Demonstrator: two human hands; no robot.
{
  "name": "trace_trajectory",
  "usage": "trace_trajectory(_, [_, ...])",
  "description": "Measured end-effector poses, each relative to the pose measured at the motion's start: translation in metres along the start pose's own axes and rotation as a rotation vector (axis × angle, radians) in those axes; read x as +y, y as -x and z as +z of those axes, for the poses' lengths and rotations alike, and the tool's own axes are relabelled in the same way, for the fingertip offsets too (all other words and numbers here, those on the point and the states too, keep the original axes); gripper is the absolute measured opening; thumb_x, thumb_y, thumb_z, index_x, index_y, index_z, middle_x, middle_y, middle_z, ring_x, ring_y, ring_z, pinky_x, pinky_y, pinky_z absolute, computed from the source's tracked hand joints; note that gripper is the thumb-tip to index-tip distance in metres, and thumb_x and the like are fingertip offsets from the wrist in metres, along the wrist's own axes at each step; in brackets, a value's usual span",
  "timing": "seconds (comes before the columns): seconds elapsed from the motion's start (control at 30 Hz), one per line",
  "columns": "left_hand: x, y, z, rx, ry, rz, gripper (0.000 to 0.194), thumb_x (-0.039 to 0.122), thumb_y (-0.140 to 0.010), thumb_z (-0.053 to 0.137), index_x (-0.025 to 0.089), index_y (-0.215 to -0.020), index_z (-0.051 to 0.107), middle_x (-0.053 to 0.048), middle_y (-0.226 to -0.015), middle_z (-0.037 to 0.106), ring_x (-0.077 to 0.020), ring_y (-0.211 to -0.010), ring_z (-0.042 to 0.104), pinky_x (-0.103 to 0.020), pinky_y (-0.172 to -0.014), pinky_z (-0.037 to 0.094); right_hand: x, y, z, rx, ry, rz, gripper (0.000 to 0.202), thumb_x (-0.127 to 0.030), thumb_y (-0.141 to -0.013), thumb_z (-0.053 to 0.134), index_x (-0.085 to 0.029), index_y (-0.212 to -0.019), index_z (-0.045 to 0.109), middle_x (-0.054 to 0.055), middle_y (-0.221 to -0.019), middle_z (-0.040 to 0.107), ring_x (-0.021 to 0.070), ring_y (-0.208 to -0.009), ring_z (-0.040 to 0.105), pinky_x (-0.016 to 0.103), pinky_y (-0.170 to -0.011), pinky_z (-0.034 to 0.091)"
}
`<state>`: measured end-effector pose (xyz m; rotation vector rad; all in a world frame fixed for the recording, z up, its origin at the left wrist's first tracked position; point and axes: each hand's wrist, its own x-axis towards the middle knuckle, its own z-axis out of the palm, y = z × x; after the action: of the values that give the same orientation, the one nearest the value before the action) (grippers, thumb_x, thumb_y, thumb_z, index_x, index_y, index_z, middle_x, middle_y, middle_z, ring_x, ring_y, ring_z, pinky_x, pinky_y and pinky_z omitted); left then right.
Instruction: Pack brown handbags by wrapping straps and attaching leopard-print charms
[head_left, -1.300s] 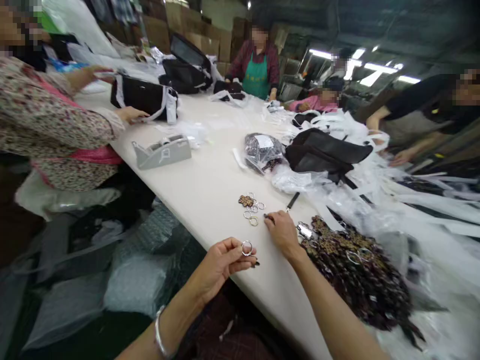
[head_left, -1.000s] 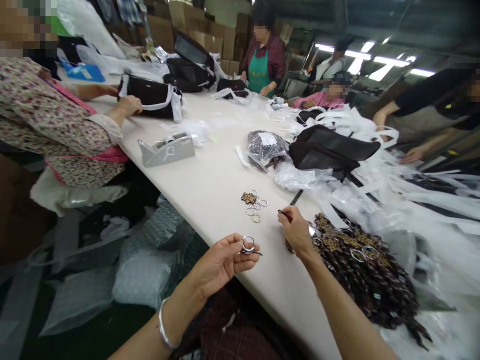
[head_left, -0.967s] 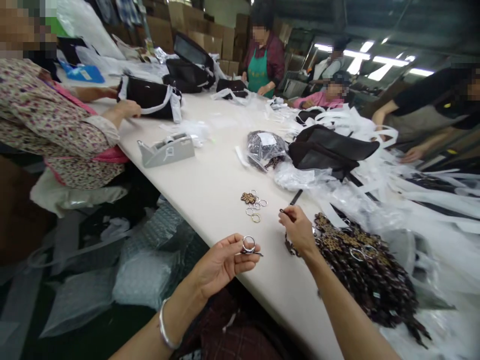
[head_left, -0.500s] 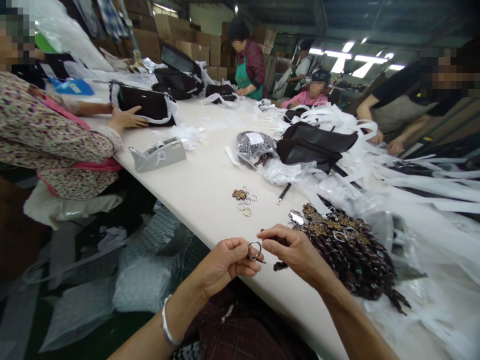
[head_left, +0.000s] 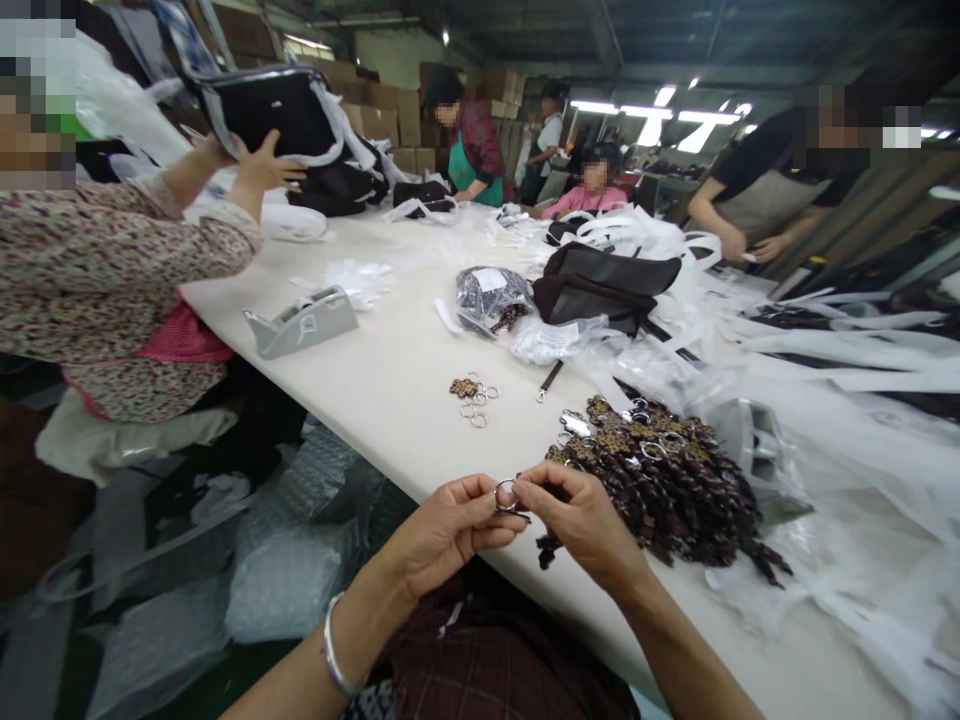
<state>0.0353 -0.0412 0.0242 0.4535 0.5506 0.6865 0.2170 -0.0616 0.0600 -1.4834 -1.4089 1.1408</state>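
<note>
At lower center, a round, shiny metal ring is pinched in the left hand's grip; the right hand's fingertips close on its other side. A dark, knotted strand hangs beneath the right. Rightward, leopard-patterned, flower-shaped charms heap on the smooth, pale counter.

My ring is silver, as is my bangle. The tabletop is off-white, the tape dispenser grey, the flower-shaped charm spotted tan and black. Beside me, the sleeve is cream, speckled purple and red; the apron ahead is green.
</note>
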Motion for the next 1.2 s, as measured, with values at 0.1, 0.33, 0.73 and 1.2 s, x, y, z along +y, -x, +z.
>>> trace_trajectory(0.1, [-0.002,0.000,0.002,0.020,0.003,-0.012,0.016,0.019,-0.076,0.081,0.011,-0.082,0.068,-0.006,-0.087,0.074,-0.0176,-0.085,0.075,-0.018,-0.071,0.060,0.004,0.004,0.001,0.039,0.015,-0.036,0.021,-0.038,-0.085,0.065,-0.018,-0.077,0.070,-0.001,-0.071,0.066,0.0123,-0.066,0.055,0.025,-0.061,0.044])
trace_trajectory(0.33, [-0.005,0.002,0.016,0.121,-0.191,0.032,0.021,0.023,-0.070,0.084,0.008,-0.079,0.073,-0.009,-0.084,0.076,-0.0158,-0.078,0.073,-0.019,-0.071,0.057,0.018,0.013,-0.008,0.025,-0.031,-0.129,0.026,-0.040,-0.093,0.055,-0.020,-0.107,0.063,0.001,-0.079,0.066,0.0108,-0.057,0.052,0.024,-0.052,0.043])
trace_trajectory(0.73, [-0.002,0.006,0.030,0.170,-0.878,0.394,0.011,0.022,-0.082,0.069,0.018,-0.082,0.079,-0.006,-0.092,0.075,-0.0184,-0.087,0.067,-0.025,-0.079,0.049,0.007,0.035,-0.014,-0.017,0.070,-0.279,0.009,-0.030,-0.092,0.060,-0.023,-0.093,0.066,0.002,-0.089,0.060,0.0150,-0.078,0.058,0.027,-0.065,0.050])
trace_trajectory(1.2, [-0.006,0.009,0.029,0.191,-1.146,0.549,0.020,0.016,-0.087,0.060,0.025,-0.090,0.078,-0.003,-0.098,0.075,-0.0189,-0.094,0.066,-0.027,-0.089,0.046,0.004,0.037,0.011,0.215,0.678,-0.523,0.011,-0.017,-0.091,0.055,-0.022,-0.087,0.064,0.003,-0.080,0.063,0.0143,-0.071,0.060,0.026,-0.067,0.046])
